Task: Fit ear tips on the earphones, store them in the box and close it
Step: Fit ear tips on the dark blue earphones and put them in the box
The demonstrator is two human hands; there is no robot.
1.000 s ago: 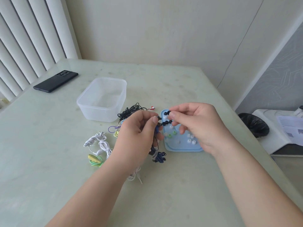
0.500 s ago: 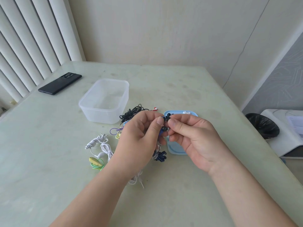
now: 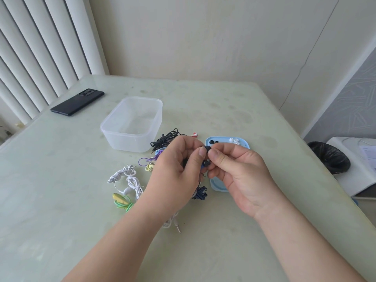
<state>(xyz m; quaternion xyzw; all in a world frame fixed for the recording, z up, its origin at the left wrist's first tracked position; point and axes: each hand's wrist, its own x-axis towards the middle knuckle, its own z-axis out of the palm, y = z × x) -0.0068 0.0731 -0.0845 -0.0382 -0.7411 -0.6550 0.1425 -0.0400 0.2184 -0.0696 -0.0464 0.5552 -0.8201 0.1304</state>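
Left hand (image 3: pixel 179 169) and right hand (image 3: pixel 240 171) meet over the counter (image 3: pixel 223 102), fitting an ear tip.

Head view: the left hand pinches a navy earbud (image 3: pixel 206 163) between thumb and curled fingers, its bundled cord (image 3: pixel 200 193) hanging below the palm. The right hand's thumb and forefinger are closed on what looks like a dark ear tip (image 3: pixel 207 148), touching the left fingertips. Spare black tips (image 3: pixel 213 142) and white tips (image 3: pixel 234 141) lie in the blue lid (image 3: pixel 222 142) just behind. The clear box (image 3: pixel 132 123) stands open, with nothing visible inside; white earphones (image 3: pixel 130 180), green earphones (image 3: pixel 122 200) and black earphones (image 3: pixel 166 138) wait beside it. The task seems at an early fitting stage; next, the tip needs pressing squarely onto the nozzle while the left hand steadies the bud.
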